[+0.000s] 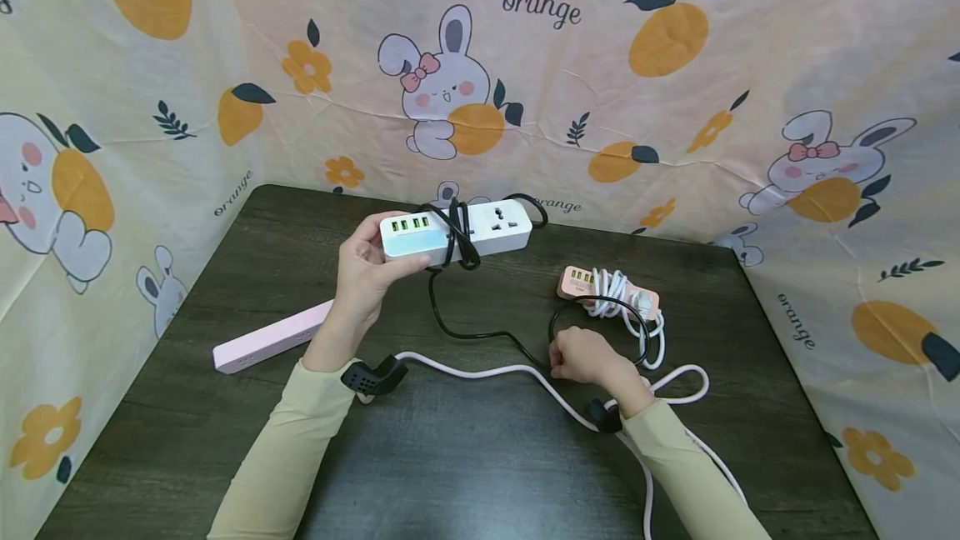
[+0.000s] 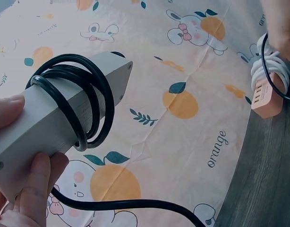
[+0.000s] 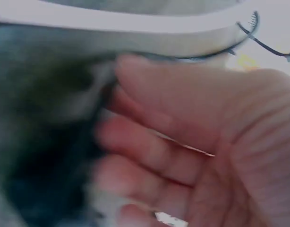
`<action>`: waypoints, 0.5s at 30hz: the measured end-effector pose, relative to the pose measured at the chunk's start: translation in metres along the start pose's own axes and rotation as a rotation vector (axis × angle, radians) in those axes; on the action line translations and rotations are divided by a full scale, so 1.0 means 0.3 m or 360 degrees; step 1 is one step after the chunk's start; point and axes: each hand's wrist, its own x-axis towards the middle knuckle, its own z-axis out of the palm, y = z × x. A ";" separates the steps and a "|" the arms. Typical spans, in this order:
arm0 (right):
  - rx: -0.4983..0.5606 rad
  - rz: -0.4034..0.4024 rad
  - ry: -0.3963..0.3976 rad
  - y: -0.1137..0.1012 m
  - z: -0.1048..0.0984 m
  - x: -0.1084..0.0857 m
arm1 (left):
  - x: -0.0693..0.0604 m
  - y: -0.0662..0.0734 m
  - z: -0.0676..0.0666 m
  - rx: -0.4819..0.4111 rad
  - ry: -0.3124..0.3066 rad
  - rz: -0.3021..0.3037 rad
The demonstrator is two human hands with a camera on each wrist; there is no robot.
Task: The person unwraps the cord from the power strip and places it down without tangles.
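My left hand (image 1: 362,277) holds a white power strip (image 1: 498,226) by its left end, raised above the table. Several turns of its black cord (image 2: 103,99) are wound around the strip's middle. From there the cord hangs down and runs right to my right hand (image 1: 588,357), which pinches it between thumb and fingers. Past those fingers the cord bends into a loop (image 1: 600,299) that passes in front of a peach power strip. The right wrist view is blurred, so the cord's end within the grip is hard to make out.
The peach power strip (image 1: 576,282), wrapped in its white cord (image 1: 611,288), lies at the table's back right. A pink power strip (image 1: 266,342) lies beside my left forearm. A pale cord (image 1: 480,373) crosses the dark table (image 1: 420,473). Patterned cloth (image 1: 555,90) rises behind.
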 end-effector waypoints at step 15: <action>0.0969 -0.0436 0.0502 -0.237 -0.073 0.279 | -0.014 -0.002 0.035 -0.0077 -0.0076 -0.0047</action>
